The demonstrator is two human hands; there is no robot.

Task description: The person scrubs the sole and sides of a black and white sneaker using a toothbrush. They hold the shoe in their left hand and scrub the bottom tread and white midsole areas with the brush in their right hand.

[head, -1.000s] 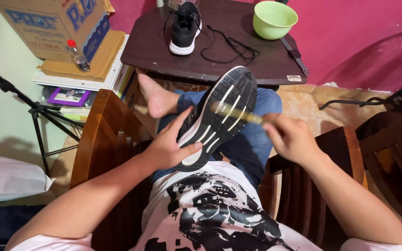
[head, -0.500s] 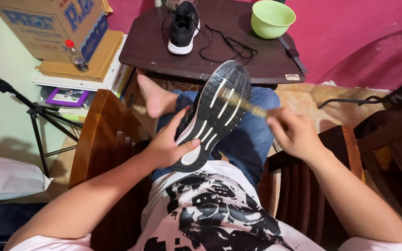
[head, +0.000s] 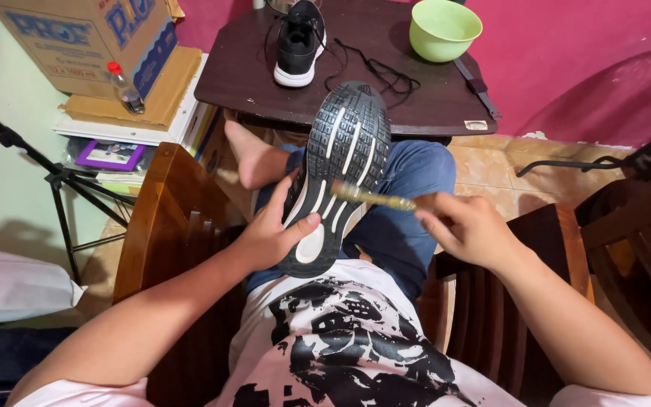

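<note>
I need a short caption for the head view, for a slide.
Left hand holds a black shoe sole-up; right hand brushes it with a brush.

1. I am sitting at home, in a lived-in room with pink walls (head: 566,53) and a tiled floor (head: 491,169).
2. Wooden chairs (head: 163,218) surround me, and a small dark table (head: 386,98) carries a green bowl (head: 444,29).
3. A cardboard box (head: 84,38) tops stacked books (head: 114,151).

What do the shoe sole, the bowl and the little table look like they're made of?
Shoe sole: probably rubber, matte black with white grooved strips and moulded tread. Bowl: likely plastic, smooth light green with a soft sheen. Table: seemingly wood or laminate, dark brown with a dull, even surface.
</note>
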